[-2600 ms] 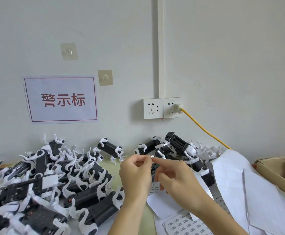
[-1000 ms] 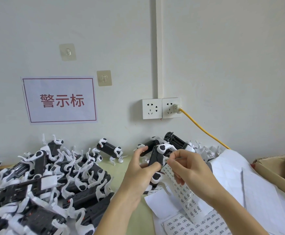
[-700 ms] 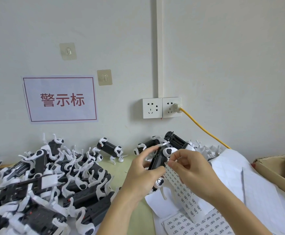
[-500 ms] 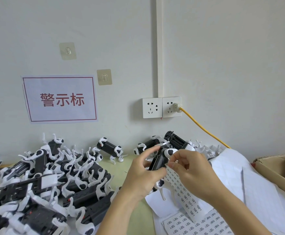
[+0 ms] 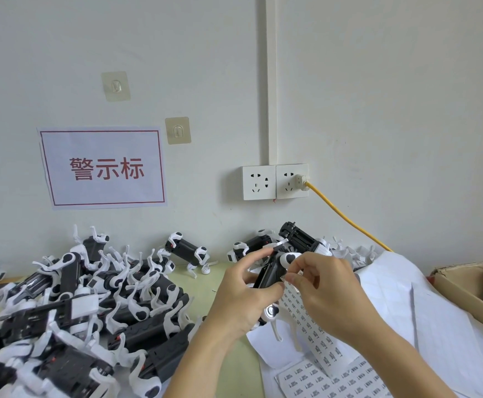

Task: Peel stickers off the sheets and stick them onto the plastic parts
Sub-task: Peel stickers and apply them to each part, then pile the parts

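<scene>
above the table, two hands are working: left hand is gripping one black-and-white part, thumb curled over its side; right hand is pinching one sticker strip against that part. two more sticker sheets are lying below; one heap of parts, too many to count, is lying left.
</scene>
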A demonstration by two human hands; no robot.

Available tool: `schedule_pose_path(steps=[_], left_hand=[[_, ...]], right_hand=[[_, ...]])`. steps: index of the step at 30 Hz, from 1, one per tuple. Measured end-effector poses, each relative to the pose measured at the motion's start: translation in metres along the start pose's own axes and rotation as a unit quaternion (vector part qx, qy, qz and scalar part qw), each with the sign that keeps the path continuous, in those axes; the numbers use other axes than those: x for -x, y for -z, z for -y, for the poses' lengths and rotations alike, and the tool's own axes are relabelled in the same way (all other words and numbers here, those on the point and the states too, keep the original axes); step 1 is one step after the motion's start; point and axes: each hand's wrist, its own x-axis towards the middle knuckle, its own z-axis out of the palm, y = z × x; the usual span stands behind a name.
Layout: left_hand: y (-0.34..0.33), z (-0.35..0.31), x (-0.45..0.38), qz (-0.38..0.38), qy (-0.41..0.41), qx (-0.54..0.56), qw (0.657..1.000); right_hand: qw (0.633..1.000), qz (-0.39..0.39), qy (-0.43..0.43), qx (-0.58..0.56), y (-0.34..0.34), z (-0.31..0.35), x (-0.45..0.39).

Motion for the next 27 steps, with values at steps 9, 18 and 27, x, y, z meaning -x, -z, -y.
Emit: schedule_pose_path(steps=[9,18,27], left_hand=[[0.0,0.0,-0.002,0.001,0.0,0.014,1.0],[0.0,0.0,-0.002,0.003,0.007,0.012,1.0],[-0.001,-0.002,-0.001,0.002,0.011,0.009,1.0]], right_hand=[[0.997,-0.017,0.015,0.073,-0.002,0.006,0.003],[0.993,-0.026,0.031,0.109,-0.002,0.009,0.003],[0.992,-0.049,0.035,0.113,0.0,0.01,0.004]])
